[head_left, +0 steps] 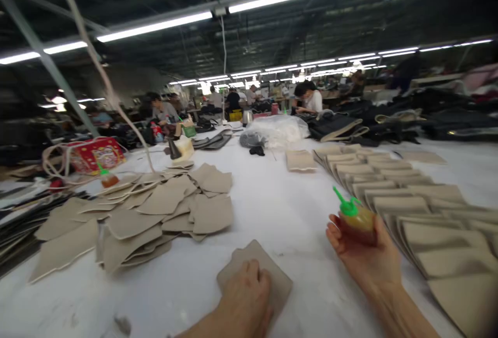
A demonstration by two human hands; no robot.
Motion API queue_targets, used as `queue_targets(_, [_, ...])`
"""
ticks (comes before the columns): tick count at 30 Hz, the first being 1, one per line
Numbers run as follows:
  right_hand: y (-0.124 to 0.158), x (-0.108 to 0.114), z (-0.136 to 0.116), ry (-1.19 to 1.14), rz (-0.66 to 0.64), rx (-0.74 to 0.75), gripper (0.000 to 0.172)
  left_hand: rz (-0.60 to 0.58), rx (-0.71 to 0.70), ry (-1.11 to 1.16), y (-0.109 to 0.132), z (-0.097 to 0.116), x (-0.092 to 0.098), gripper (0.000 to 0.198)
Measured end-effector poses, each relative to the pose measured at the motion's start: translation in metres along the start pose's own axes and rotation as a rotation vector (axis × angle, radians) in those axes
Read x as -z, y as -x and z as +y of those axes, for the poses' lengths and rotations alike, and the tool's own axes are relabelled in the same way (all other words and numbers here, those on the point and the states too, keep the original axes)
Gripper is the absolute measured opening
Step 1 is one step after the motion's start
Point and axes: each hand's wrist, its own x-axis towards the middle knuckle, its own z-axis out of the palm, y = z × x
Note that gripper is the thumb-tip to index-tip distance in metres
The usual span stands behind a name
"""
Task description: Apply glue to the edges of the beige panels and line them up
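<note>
A small squeeze bottle (358,222) with a green nozzle cap and yellow-brown liquid inside lies tilted in my right hand (379,268), its tip pointing up and left. The fingers curl around it from below. My left hand (246,292) is on a beige fabric piece (278,281) at the front of the table, fingers bent and drawn together on it; the thumb side is partly hidden. Left of that hand lies a loose heap of similar beige pieces (171,200). Overlapping rows of beige pieces (402,206) run along the right, close to my right hand.
The white tabletop (268,198) stretches away ahead. Another green-capped bottle (108,178) and a red patterned box (97,155) stand at left. Further back are a clear plastic bag (282,129), a small beige stack (301,160) and dark garments (338,126). Several people work beyond.
</note>
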Motion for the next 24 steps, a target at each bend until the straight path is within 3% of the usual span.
queue_targets(5, [0.0,-0.009,0.002,0.01,0.025,-0.009,0.048,-0.063,-0.015,-0.095,0.014,-0.005,0.017,0.04])
queue_targets(16, [0.001,-0.004,0.004,0.016,-0.058,0.003,0.043,-0.209,-0.044,-0.169,0.017,0.015,0.017,0.049])
queue_targets(24, [0.004,-0.006,0.005,0.062,-0.085,0.014,0.043,-0.024,0.041,-0.254,0.003,0.018,0.007,0.037])
